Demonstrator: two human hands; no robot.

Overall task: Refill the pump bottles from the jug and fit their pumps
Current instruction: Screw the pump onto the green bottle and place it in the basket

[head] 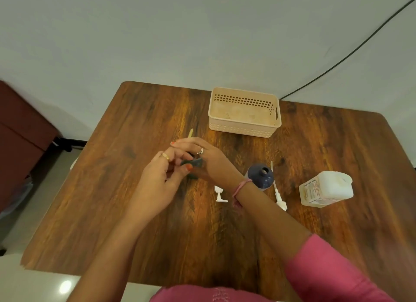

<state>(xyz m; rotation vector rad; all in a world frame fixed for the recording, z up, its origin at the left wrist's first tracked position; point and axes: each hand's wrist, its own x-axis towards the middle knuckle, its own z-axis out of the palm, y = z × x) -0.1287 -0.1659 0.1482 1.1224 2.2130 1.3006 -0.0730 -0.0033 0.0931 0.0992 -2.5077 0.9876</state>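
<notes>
We look down on a wooden table (pixel 144 211) with a dark, streaked grain and rounded corners. Toward its far edge sits a cream plastic basket (pixel 244 127), rectangular, with rows of small holes along its walls and a handle slot in its right end. Behind the table rises a plain pale wall (pixel 180 31), and a black cable (pixel 351 52) runs slantwise down it to the table's far right edge. At the left we see a dark red cabinet (pixel 20 130) standing on a light tiled floor (pixel 45 171).
</notes>
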